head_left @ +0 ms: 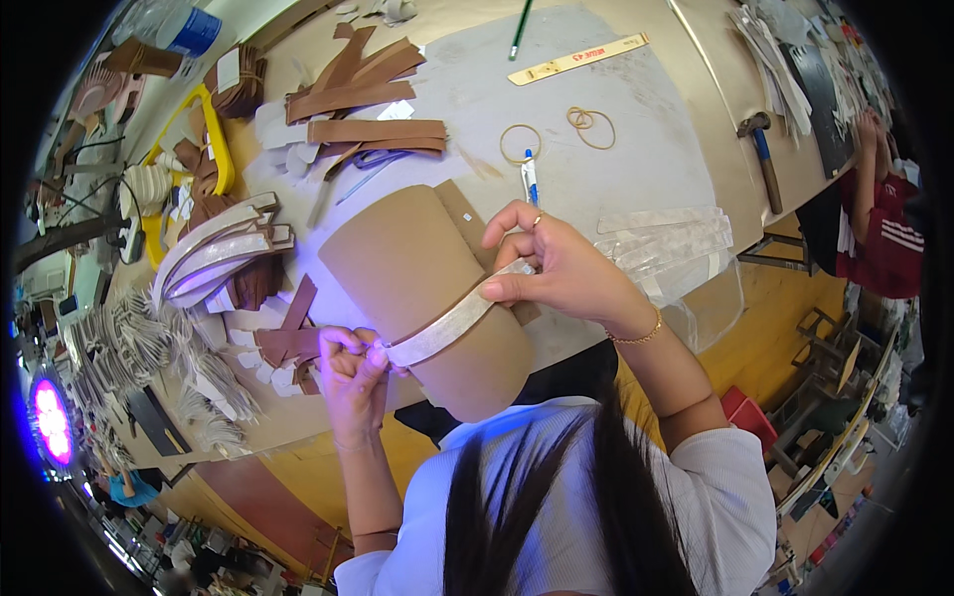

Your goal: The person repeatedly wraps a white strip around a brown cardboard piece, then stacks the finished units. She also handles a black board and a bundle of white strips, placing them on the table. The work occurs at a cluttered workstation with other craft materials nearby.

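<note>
A pale whitish strip [442,332] lies bent across a tan curved form [402,253], which bulges toward me over the table's front edge. The strip's left end is pinched between the thumb and fingers of my left hand [354,385]. At its other end, my right hand [568,266] grips it between thumb and index finger, the remaining fingers curled loosely. Part of a flat brown piece [459,214] shows beside the form, near my right fingers. What supports the form from below is hidden.
Brown strips [348,99] and blue-handled scissors [378,157] lie beyond the form. Stacked pale curved strips [214,248] and a yellow tray [221,149] are at left. A pen [530,177], rubber bands [593,127], a ruler [576,60] and a hammer [765,164] lie farther right, near another person [879,219].
</note>
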`<state>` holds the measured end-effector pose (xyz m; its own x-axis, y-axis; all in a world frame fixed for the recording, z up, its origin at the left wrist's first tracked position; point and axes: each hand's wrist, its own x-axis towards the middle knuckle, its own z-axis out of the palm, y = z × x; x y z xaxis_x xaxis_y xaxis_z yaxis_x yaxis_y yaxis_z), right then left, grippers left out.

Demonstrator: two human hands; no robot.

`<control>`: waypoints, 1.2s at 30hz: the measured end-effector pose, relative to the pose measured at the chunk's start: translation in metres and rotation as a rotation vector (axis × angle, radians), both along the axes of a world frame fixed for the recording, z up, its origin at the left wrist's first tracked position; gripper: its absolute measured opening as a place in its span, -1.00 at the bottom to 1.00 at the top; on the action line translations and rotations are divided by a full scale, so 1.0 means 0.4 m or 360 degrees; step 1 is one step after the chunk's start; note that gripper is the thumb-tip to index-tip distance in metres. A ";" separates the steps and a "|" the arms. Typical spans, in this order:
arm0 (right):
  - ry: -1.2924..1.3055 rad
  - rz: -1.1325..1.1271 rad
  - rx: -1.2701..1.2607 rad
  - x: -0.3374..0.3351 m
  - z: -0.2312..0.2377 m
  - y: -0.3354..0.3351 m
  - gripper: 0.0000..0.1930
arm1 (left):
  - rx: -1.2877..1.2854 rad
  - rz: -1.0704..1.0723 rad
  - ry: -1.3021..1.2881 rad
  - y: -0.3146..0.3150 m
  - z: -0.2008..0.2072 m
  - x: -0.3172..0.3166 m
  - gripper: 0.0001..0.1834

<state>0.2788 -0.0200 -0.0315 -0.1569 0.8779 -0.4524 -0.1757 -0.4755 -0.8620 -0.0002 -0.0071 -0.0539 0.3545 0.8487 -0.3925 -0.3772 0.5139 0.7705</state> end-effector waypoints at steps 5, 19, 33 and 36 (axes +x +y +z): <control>0.0330 -0.0134 -0.0233 0.011 -0.035 -0.017 -0.63 | 0.0012 0.0062 -0.0053 -0.007 -0.010 0.008 -0.68; -0.0074 -0.0359 0.0112 -0.039 -0.083 -0.055 -0.62 | -0.0007 0.0062 -0.0066 -0.006 -0.008 0.009 -0.65; -0.0984 -0.0386 0.0428 -0.048 -0.029 -0.133 -0.60 | 0.0007 0.0065 -0.0125 -0.016 0.003 0.021 -0.69; -0.1503 -0.0320 0.1087 -0.042 0.082 -0.082 -0.51 | 0.0059 0.0055 -0.0071 -0.020 0.010 0.023 -0.68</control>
